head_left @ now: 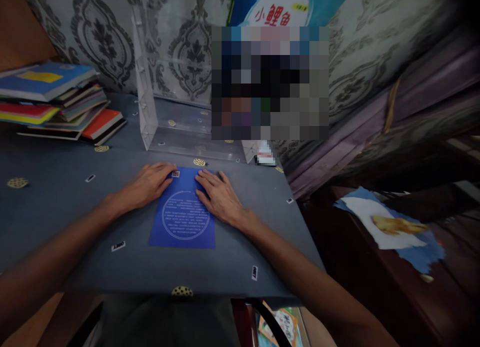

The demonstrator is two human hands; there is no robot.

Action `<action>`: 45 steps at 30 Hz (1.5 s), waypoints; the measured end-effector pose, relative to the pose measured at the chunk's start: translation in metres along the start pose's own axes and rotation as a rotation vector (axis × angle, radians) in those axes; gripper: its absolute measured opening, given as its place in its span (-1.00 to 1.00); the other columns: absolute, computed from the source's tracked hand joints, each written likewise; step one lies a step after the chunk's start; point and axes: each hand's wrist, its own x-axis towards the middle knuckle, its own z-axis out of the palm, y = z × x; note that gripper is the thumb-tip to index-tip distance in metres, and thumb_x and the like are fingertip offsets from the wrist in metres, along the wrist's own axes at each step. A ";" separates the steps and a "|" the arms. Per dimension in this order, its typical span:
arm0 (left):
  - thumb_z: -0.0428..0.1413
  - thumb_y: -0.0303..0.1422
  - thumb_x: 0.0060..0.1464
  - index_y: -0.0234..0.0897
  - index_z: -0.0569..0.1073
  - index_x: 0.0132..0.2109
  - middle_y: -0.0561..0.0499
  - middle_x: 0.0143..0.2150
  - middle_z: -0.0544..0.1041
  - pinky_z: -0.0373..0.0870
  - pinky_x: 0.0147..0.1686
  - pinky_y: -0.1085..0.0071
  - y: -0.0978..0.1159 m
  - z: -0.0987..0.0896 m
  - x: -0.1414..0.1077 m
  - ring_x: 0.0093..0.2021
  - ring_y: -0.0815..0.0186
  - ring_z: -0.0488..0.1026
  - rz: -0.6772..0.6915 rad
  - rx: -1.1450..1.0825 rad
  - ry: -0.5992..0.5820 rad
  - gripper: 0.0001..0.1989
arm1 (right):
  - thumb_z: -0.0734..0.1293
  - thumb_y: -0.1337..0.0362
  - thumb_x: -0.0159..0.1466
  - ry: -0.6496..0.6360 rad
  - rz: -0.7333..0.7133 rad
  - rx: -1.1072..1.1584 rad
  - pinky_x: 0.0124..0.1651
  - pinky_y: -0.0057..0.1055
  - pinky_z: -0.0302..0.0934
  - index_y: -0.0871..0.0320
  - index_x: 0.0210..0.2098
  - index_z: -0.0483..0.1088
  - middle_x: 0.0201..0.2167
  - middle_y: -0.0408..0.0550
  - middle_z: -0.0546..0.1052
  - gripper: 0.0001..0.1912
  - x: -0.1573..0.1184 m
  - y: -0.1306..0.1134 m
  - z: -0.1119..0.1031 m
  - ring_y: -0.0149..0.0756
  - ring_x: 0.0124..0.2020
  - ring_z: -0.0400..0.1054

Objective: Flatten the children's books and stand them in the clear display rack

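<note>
A blue book (185, 214) lies flat on the grey patterned tablecloth (138, 267), a ring of white print and a small square code on its face. At its far left corner rests my left hand (154, 181), fingers stretched out over the edge. My right hand (218, 194) lies on the far right side of the book, its fingers spread. Neither hand is wrapped round anything. Whether it is a book or a single thin card, its thickness does not show.
Behind the book stands a clear plastic rack (144, 102). A stack of books (56, 94) is at the back left. Past the table's right edge, a blue and white cloth or paper (378, 222) lies on a dark surface. A blurred patch hides the back right.
</note>
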 end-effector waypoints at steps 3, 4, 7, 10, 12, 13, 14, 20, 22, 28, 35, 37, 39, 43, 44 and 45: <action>-0.16 -0.23 0.40 -0.24 0.37 0.25 -0.18 0.28 0.49 0.33 0.22 0.01 0.000 0.006 -0.001 0.30 0.05 0.37 0.018 0.030 0.036 -0.58 | 0.18 0.19 0.48 0.024 0.031 0.012 0.47 0.19 -0.10 0.21 0.31 0.33 0.37 0.20 0.35 -0.53 -0.001 0.009 -0.001 -0.03 0.43 0.18; -0.16 -0.23 0.40 -0.24 0.38 0.25 -0.19 0.27 0.49 0.34 0.22 -0.01 0.000 0.007 -0.001 0.30 0.05 0.37 0.018 0.040 0.040 -0.58 | 0.18 0.21 0.48 0.043 0.046 0.020 0.46 0.20 -0.08 0.20 0.29 0.35 0.35 0.19 0.38 -0.55 -0.001 0.014 -0.001 -0.03 0.41 0.21; -0.15 -0.24 0.39 -0.26 0.38 0.25 -0.21 0.29 0.48 0.33 0.22 -0.04 0.000 0.009 -0.002 0.31 0.03 0.36 0.010 0.066 0.047 -0.57 | 0.17 0.27 0.47 0.117 0.087 0.068 0.41 0.15 0.01 0.12 0.22 0.42 0.27 0.12 0.48 -0.60 -0.002 0.028 -0.002 -0.07 0.33 0.32; -0.16 -0.25 0.40 -0.28 0.40 0.23 -0.23 0.29 0.48 0.34 0.21 -0.06 0.002 0.008 -0.001 0.34 0.00 0.34 0.018 0.101 0.055 -0.57 | 0.16 0.32 0.45 0.169 0.099 0.125 0.36 0.08 0.09 0.11 0.18 0.45 0.20 0.08 0.55 -0.60 -0.002 0.036 -0.002 -0.09 0.27 0.36; -0.18 -0.29 0.40 -0.29 0.41 0.23 -0.24 0.27 0.50 0.34 0.21 -0.04 0.004 0.009 0.002 0.36 0.00 0.32 0.043 0.119 0.058 -0.57 | 0.15 0.34 0.44 0.174 0.097 0.141 0.35 0.06 0.10 0.11 0.20 0.44 0.19 0.08 0.55 -0.58 -0.001 0.037 -0.002 -0.08 0.26 0.36; -0.19 -0.30 0.40 -0.30 0.40 0.24 -0.24 0.27 0.50 0.32 0.22 -0.03 0.005 0.010 0.004 0.37 0.01 0.31 0.063 0.123 0.054 -0.57 | 0.15 0.34 0.44 0.171 0.098 0.144 0.35 0.05 0.10 0.11 0.23 0.42 0.20 0.07 0.54 -0.57 -0.001 0.036 -0.002 -0.08 0.26 0.36; -0.19 -0.32 0.40 -0.30 0.38 0.26 -0.23 0.26 0.51 0.30 0.24 -0.02 0.007 0.011 0.007 0.38 0.02 0.29 0.087 0.122 0.046 -0.56 | 0.14 0.35 0.44 0.165 0.100 0.145 0.35 0.05 0.09 0.12 0.25 0.39 0.21 0.07 0.53 -0.55 -0.001 0.036 -0.003 -0.08 0.26 0.35; -0.21 -0.36 0.40 -0.28 0.29 0.34 -0.20 0.35 0.42 0.22 0.31 0.03 0.018 0.024 0.034 0.42 0.11 0.24 0.252 0.051 0.001 -0.54 | 0.12 0.40 0.42 0.151 0.115 0.158 0.36 0.02 0.07 0.16 0.39 0.21 0.18 0.06 0.55 -0.44 -0.001 0.034 -0.003 -0.09 0.23 0.34; -0.20 -0.38 0.40 -0.26 0.30 0.33 -0.18 0.35 0.42 0.22 0.32 0.04 0.021 0.026 0.040 0.39 0.14 0.28 0.292 0.022 0.007 -0.55 | 0.12 0.41 0.41 0.155 0.113 0.155 0.36 0.03 0.07 0.13 0.41 0.18 0.17 0.03 0.56 -0.42 -0.002 0.035 -0.003 -0.08 0.22 0.34; -0.17 -0.44 0.35 -0.23 0.32 0.31 -0.16 0.33 0.44 0.19 0.33 0.03 0.022 0.027 0.044 0.36 0.15 0.31 0.329 0.000 0.016 -0.55 | 0.12 0.42 0.42 0.147 0.105 0.122 0.37 0.00 0.06 0.13 0.41 0.17 0.16 0.04 0.56 -0.43 -0.003 0.033 -0.003 -0.09 0.23 0.33; -0.16 -0.53 0.27 -0.21 0.34 0.30 -0.11 0.35 0.44 0.13 0.36 0.06 0.025 0.027 0.048 0.41 0.20 0.25 0.369 -0.020 -0.033 -0.48 | 0.11 0.41 0.41 0.139 0.090 0.144 0.34 0.03 0.09 0.14 0.40 0.18 0.18 0.02 0.56 -0.42 -0.003 0.033 -0.003 -0.05 0.20 0.33; -0.16 -0.53 0.27 -0.22 0.36 0.29 -0.11 0.33 0.46 0.13 0.35 0.03 0.030 0.027 0.047 0.40 0.19 0.27 0.377 -0.019 -0.046 -0.49 | 0.11 0.42 0.40 0.140 0.096 0.163 0.34 0.00 0.09 0.16 0.40 0.18 0.19 0.01 0.55 -0.42 -0.003 0.034 -0.004 -0.07 0.20 0.34; -0.16 -0.53 0.28 -0.20 0.37 0.29 -0.10 0.33 0.47 0.11 0.36 0.02 0.036 0.027 0.043 0.39 0.20 0.29 0.394 -0.028 -0.070 -0.49 | 0.11 0.42 0.40 0.139 0.098 0.166 0.33 -0.02 0.10 0.16 0.39 0.19 0.20 0.01 0.55 -0.42 -0.003 0.034 -0.004 -0.07 0.21 0.33; -0.14 -0.53 0.30 -0.13 0.39 0.30 -0.02 0.35 0.46 0.05 0.41 0.04 0.046 0.026 0.029 0.41 0.24 0.26 0.445 -0.077 -0.114 -0.48 | 0.15 0.38 0.40 0.134 0.100 0.152 0.32 0.00 0.11 0.14 0.36 0.26 0.18 0.02 0.55 -0.46 -0.001 0.034 -0.003 -0.04 0.22 0.33; -0.13 -0.53 0.30 -0.11 0.40 0.30 0.00 0.35 0.45 0.03 0.43 0.05 0.048 0.025 0.025 0.42 0.26 0.25 0.464 -0.094 -0.127 -0.48 | 0.16 0.37 0.41 0.133 0.100 0.148 0.32 0.00 0.11 0.15 0.35 0.27 0.18 0.03 0.56 -0.47 -0.001 0.034 -0.003 -0.04 0.22 0.32; -0.12 -0.52 0.31 -0.09 0.40 0.30 0.02 0.35 0.45 0.01 0.44 0.06 0.049 0.024 0.022 0.43 0.27 0.24 0.482 -0.111 -0.142 -0.48 | 0.16 0.35 0.41 0.134 0.100 0.144 0.32 -0.01 0.11 0.16 0.33 0.29 0.17 0.04 0.56 -0.49 -0.001 0.034 -0.003 -0.05 0.22 0.32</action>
